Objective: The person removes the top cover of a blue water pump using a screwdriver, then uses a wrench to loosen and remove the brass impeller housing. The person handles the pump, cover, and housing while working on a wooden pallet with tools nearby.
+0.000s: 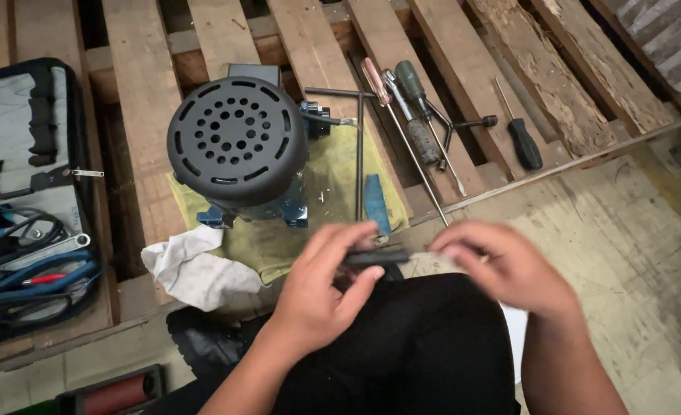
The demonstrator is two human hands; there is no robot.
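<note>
Black-handled tool (pixel 377 257) pinched between left hand (pixel 321 288) and right hand (pixel 509 265) above the lap, beside an open tool case (pixel 29 200) holding pliers (pixel 37 273).

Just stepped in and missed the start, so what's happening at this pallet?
A seated person holds a dark, blurred tool between both hands: the left hand grips its handle end, the right hand is at the other end. In front, a motor with a black vented fan cover stands on a yellow cloth on the wooden pallet. Screwdrivers lie beside it, a tool case lies open at left.
</note>
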